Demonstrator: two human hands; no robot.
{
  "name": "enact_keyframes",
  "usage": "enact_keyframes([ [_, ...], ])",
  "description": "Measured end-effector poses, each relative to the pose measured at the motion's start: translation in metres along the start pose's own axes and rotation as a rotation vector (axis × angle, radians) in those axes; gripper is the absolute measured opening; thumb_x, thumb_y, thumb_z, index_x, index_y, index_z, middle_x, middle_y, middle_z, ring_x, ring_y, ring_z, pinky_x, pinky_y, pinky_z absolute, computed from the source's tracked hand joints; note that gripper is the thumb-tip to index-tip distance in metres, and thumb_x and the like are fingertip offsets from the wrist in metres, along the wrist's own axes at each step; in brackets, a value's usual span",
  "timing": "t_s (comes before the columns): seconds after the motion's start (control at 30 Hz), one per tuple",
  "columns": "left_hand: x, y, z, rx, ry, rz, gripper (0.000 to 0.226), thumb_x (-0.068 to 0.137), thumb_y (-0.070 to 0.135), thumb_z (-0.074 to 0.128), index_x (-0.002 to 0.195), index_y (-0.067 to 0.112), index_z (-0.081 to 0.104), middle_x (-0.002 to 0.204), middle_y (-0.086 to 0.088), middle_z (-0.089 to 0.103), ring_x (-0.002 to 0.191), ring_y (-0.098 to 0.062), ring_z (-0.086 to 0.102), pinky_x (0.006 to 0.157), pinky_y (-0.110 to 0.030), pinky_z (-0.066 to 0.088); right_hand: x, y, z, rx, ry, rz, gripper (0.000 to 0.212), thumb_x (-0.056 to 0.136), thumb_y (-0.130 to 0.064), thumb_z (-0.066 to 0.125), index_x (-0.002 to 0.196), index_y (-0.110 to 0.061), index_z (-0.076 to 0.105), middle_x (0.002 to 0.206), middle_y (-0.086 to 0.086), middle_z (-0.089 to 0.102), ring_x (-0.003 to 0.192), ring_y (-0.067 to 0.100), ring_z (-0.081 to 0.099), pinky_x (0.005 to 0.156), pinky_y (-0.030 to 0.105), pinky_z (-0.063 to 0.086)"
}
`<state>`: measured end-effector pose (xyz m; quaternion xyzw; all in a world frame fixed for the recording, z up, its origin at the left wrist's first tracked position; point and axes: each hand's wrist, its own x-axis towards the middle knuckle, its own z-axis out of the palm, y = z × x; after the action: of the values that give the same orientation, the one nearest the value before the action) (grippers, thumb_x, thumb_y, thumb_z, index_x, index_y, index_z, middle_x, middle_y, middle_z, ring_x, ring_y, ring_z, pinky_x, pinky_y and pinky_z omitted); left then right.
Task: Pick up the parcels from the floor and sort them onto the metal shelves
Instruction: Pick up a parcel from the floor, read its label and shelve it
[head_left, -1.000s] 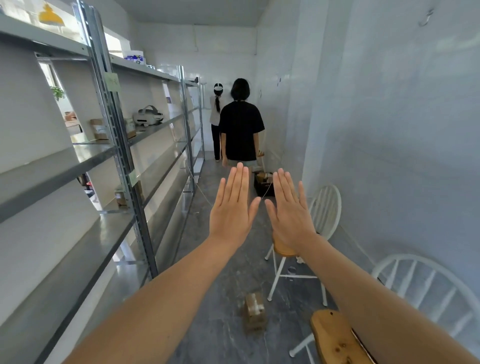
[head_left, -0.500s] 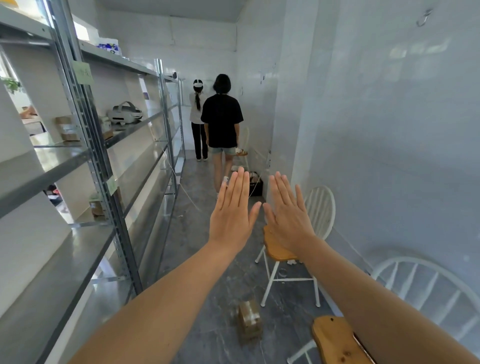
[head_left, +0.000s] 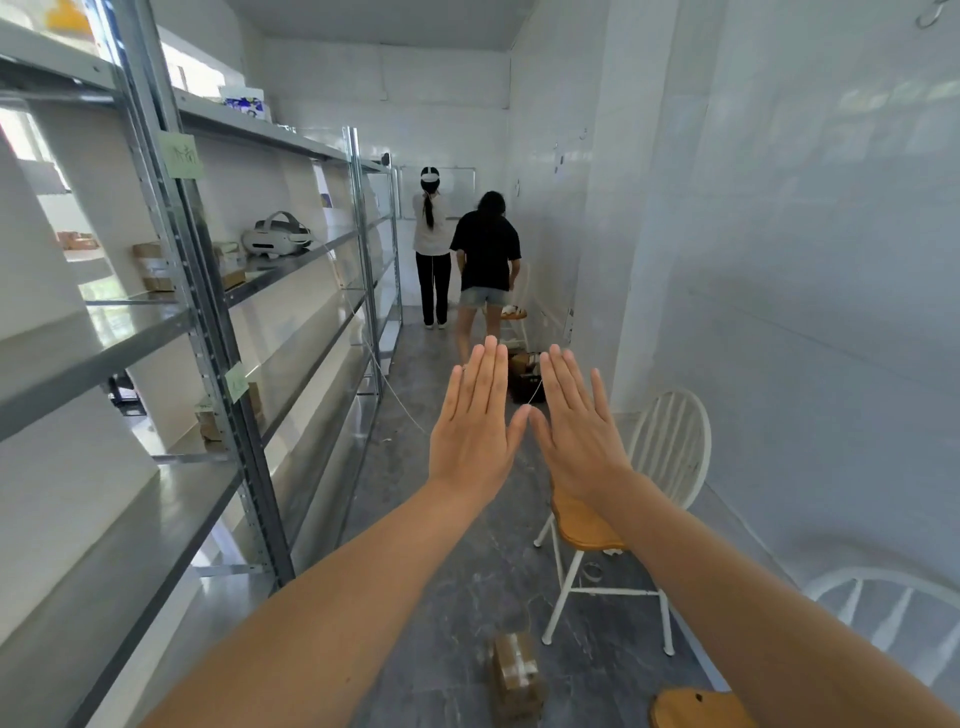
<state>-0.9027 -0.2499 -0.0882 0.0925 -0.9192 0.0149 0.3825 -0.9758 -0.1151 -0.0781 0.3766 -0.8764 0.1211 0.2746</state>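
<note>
one apparently taped parcel (head_left: 514, 675) lies well below the flat left hand (head_left: 474, 434).

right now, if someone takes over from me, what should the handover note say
Left hand: open, flat, raised, holding nothing.
Right hand: the same, open and empty.
Taped cardboard parcel lies on the floor just ahead, near the white chair; a dark box farther down the aisle may hold more.
Metal shelves on the left already hold a few small boxes.
Left to do: pick up the floor parcel, shelve it, then check the far box.
Two people stand at the aisle's end.
</note>
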Motion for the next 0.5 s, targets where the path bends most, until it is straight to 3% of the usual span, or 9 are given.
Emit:
enact_keyframes([
  [0.23, 0.038, 0.018, 0.034, 0.003, -0.01, -0.024, 0.073, 0.104, 0.054, 0.007, 0.16, 0.009, -0.004, 0.169, -0.006, -0.008, 0.155, -0.015, -0.009, 0.126, -0.037, 0.0, 0.036, 0.043, 0.023, 0.065, 0.006, -0.007, 0.069, 0.098, -0.045, 0.0, 0.158, -0.012, -0.005, 0.167, 0.003, -0.01, 0.152, 0.017, -0.015, 0.125, 0.043, -0.003],
  [0.5, 0.078, 0.046, 0.079, 0.019, -0.033, -0.039, 0.07, 0.107, 0.05, 0.018, 0.159, 0.01, -0.006, 0.169, -0.005, -0.011, 0.154, -0.014, -0.013, 0.127, -0.037, -0.001, 0.062, 0.099, 0.051, 0.119, 0.013, -0.012, 0.066, 0.101, -0.044, 0.003, 0.158, -0.012, -0.004, 0.167, 0.004, -0.009, 0.152, 0.017, -0.014, 0.124, 0.039, -0.009],
])
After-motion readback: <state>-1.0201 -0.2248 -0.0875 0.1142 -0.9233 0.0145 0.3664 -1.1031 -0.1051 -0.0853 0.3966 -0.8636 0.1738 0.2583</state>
